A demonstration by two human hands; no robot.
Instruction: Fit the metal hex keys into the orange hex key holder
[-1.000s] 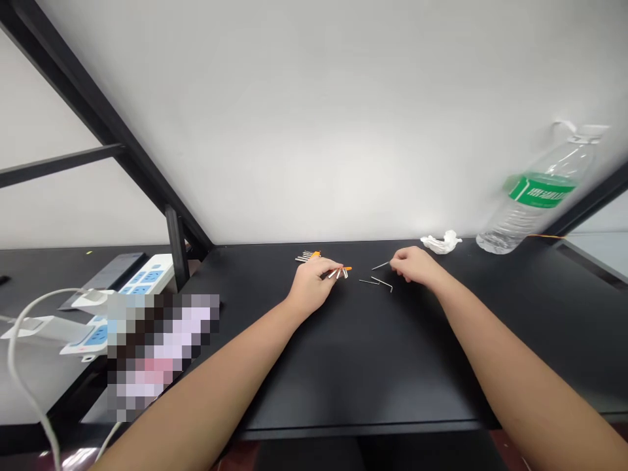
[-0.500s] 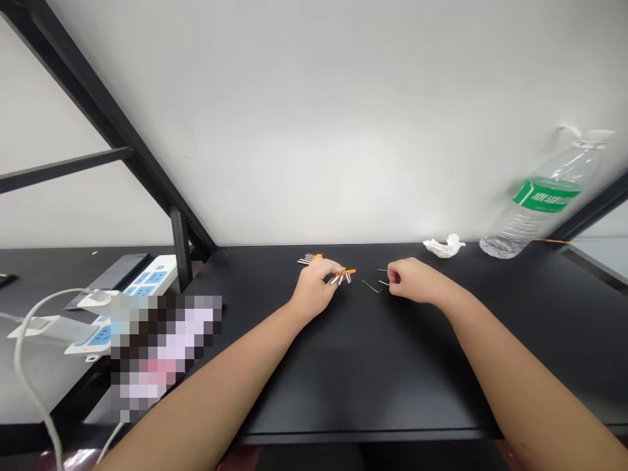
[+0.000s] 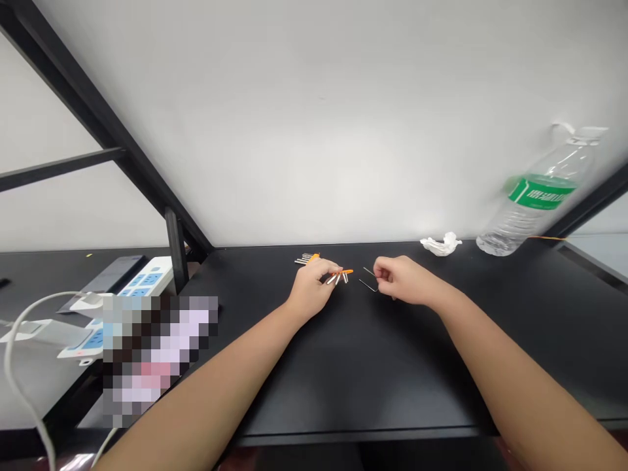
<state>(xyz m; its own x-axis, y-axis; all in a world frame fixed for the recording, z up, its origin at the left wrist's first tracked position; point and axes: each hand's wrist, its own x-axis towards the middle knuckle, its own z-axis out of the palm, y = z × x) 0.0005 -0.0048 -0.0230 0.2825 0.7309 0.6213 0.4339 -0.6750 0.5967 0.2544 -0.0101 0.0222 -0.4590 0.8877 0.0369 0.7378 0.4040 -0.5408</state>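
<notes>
My left hand (image 3: 313,288) is closed around an orange hex key holder (image 3: 346,271). Several short metal keys fan out of it below the fingertips. Behind the same hand lies another orange piece (image 3: 314,258) with a row of metal keys pointing left; whether the two orange parts join is hidden by the fingers. To the right, my right hand (image 3: 405,280) pinches a thin hex key (image 3: 369,271) whose shaft points left toward the holder. A small L-shaped hex key (image 3: 367,285) lies on the black table just below it, its bend close to the right fingertips.
Crumpled white tissue (image 3: 441,244) lies by the wall, and a clear bottle with a green label (image 3: 542,191) leans at the right. On the left are a power strip (image 3: 150,278) with plugs, a white cable (image 3: 14,379), a dark flat device (image 3: 105,281) and a black frame post (image 3: 175,245).
My right hand has shifted slightly left, bringing the pinched key over the loose one and nearer the holder. My left hand keeps its grip. The whole view has moved a little.
</notes>
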